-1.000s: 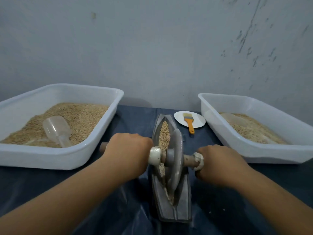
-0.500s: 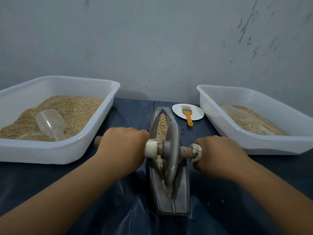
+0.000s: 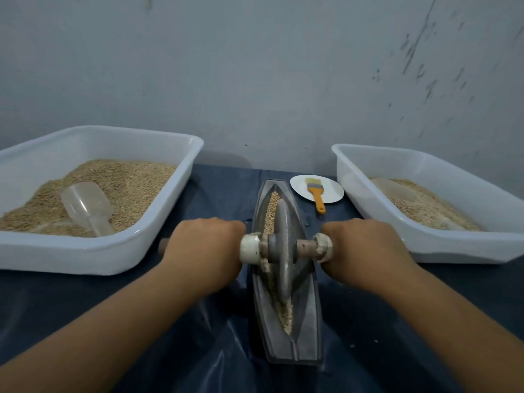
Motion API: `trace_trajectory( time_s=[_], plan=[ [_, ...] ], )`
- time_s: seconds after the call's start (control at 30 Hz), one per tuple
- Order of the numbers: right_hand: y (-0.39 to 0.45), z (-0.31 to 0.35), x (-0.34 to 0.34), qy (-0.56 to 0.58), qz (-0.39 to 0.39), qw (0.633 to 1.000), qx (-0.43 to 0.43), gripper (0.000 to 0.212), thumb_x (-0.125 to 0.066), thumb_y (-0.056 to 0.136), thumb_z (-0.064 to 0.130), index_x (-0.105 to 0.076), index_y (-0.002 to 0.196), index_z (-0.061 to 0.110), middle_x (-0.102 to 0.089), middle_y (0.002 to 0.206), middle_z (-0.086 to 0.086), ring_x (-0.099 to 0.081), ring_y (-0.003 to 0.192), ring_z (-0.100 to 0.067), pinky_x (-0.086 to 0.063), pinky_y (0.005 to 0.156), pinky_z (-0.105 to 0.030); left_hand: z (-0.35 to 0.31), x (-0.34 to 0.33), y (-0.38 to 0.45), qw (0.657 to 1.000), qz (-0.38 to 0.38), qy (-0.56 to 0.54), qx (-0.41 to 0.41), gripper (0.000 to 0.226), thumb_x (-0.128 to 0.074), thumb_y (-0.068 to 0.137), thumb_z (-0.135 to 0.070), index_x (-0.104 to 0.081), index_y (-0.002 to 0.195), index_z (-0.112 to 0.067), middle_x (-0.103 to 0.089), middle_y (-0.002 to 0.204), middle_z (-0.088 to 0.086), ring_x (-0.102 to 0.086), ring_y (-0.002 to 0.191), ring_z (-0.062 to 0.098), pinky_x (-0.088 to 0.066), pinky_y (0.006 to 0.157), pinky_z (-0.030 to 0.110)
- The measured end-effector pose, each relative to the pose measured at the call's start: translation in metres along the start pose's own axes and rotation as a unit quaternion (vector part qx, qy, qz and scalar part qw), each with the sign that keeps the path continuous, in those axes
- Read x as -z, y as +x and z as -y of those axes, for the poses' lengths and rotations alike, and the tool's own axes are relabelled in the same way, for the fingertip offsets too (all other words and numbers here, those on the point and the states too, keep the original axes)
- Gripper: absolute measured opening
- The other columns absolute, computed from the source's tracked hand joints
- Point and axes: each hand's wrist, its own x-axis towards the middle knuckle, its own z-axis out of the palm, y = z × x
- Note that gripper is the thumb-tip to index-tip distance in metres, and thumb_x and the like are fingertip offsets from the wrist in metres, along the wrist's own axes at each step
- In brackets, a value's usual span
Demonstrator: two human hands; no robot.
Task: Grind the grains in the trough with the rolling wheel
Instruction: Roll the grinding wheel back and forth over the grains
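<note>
Both hands, left [image 3: 202,251] and right [image 3: 365,248], grip the wheel [image 3: 283,251] axle mid-trough [image 3: 307,330] at the bench centre. Grains [image 3: 272,211] look mostly whole, perhaps; grinding seems far from finished.

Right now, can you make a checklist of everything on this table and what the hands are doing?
Surface: dark blue sheet, wrinkled near the front.
Job's things: rolling wheel stands in the trough; grains lie in it.
Clutter: two white tubs of grain, each with a clear scoop; orange brush on a white plate.
Hands: left hand and right hand grip the axle.
Cables: nothing seen.
Surroundings: scuffed grey wall.
</note>
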Motion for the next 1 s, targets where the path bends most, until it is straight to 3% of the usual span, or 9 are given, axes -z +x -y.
trace_trajectory(
  time_s=[0.1, 0.23, 0.33, 0.4, 0.53, 0.63, 0.77, 0.87, 1.0],
  plan=[
    [0.019, 0.006, 0.01, -0.025, 0.022, 0.999, 0.001, 0.016, -0.058, 0.076, 0.035, -0.045, 0.07, 0.029, -0.049, 0.063, 0.01, -0.042, 0.054, -0.009, -0.026, 0.048, -0.025, 0.002, -0.003, 0.007, 0.998, 0.036, -0.037, 0.031, 0.014, -0.059, 0.078, -0.035, -0.045, 0.078, -0.033, -0.05, 0.066, -0.009, -0.049, 0.059, 0.009, -0.033, 0.052, 0.026],
    [0.039, 0.007, 0.013, 0.013, 0.071, 0.997, -0.014, 0.014, -0.06, 0.08, 0.026, -0.048, 0.075, 0.029, -0.052, 0.071, 0.009, -0.048, 0.064, -0.014, -0.038, 0.059, -0.028, 0.0, -0.002, 0.034, 0.996, 0.072, -0.041, 0.028, 0.01, -0.058, 0.081, -0.03, -0.049, 0.083, -0.031, -0.053, 0.073, -0.008, -0.054, 0.068, 0.015, -0.038, 0.061, 0.03],
    [0.025, 0.008, 0.016, 0.018, 0.071, 0.997, -0.019, 0.017, -0.061, 0.078, 0.024, -0.045, 0.072, 0.028, -0.056, 0.072, 0.008, -0.049, 0.063, -0.011, -0.037, 0.056, -0.028, -0.001, 0.005, 0.031, 0.996, 0.077, -0.034, 0.013, 0.012, -0.06, 0.081, -0.029, -0.048, 0.083, -0.03, -0.052, 0.073, -0.008, -0.053, 0.067, 0.015, -0.038, 0.061, 0.03],
    [0.005, 0.005, 0.016, 0.01, 0.054, 0.998, -0.019, 0.017, -0.061, 0.076, 0.028, -0.045, 0.072, 0.029, -0.055, 0.07, 0.009, -0.049, 0.061, -0.009, -0.034, 0.051, -0.027, 0.0, 0.008, 0.012, 0.998, 0.051, -0.027, 0.003, 0.021, -0.062, 0.08, -0.03, -0.041, 0.077, -0.032, -0.046, 0.066, -0.009, -0.046, 0.059, 0.01, -0.034, 0.057, 0.028],
    [-0.025, -0.001, 0.002, 0.007, 0.011, 1.0, -0.007, 0.016, -0.057, 0.072, 0.04, -0.043, 0.073, 0.032, -0.05, 0.062, 0.01, -0.046, 0.055, -0.006, -0.028, 0.046, -0.025, -0.003, 0.008, -0.012, 0.994, -0.083, 0.019, -0.064, 0.038, -0.071, 0.065, -0.033, -0.033, 0.066, -0.032, -0.031, 0.052, -0.011, -0.035, 0.045, 0.008, -0.017, 0.044, 0.021],
    [-0.006, 0.0, 0.002, 0.037, 0.039, 0.998, -0.04, 0.016, -0.057, 0.076, 0.035, -0.042, 0.071, 0.031, -0.051, 0.067, 0.009, -0.05, 0.06, -0.011, -0.035, 0.051, -0.027, -0.006, 0.012, 0.007, 1.0, -0.016, 0.0, -0.016, 0.021, -0.062, 0.077, -0.031, -0.041, 0.076, -0.031, -0.04, 0.061, -0.009, -0.049, 0.06, 0.014, -0.036, 0.055, 0.026],
    [0.023, 0.003, 0.003, 0.062, 0.094, 0.992, -0.054, 0.013, -0.06, 0.077, 0.03, -0.047, 0.075, 0.029, -0.056, 0.077, 0.009, -0.057, 0.073, -0.016, -0.047, 0.062, -0.032, -0.012, 0.018, 0.032, 0.999, 0.05, -0.013, -0.004, 0.018, -0.061, 0.083, -0.027, -0.043, 0.084, -0.03, -0.044, 0.07, -0.008, -0.05, 0.07, 0.017, -0.039, 0.064, 0.032],
    [0.004, 0.002, 0.004, 0.053, 0.059, 0.996, -0.049, 0.015, -0.059, 0.074, 0.034, -0.045, 0.071, 0.03, -0.053, 0.069, 0.01, -0.052, 0.063, -0.011, -0.039, 0.054, -0.028, -0.011, 0.021, 0.011, 0.999, 0.037, -0.004, -0.001, 0.02, -0.061, 0.082, -0.027, -0.041, 0.082, -0.031, -0.04, 0.066, -0.008, -0.048, 0.066, 0.015, -0.037, 0.062, 0.032],
    [-0.032, 0.002, -0.008, -0.008, -0.059, 0.998, -0.026, 0.019, -0.051, 0.071, 0.043, -0.036, 0.067, 0.033, -0.043, 0.055, 0.012, -0.038, 0.047, -0.004, -0.021, 0.044, -0.023, -0.008, 0.01, -0.016, 0.996, -0.078, 0.022, -0.036, 0.035, -0.067, 0.074, -0.033, -0.032, 0.074, -0.031, -0.027, 0.056, -0.01, -0.033, 0.051, 0.009, -0.024, 0.053, 0.027]
  ],
)
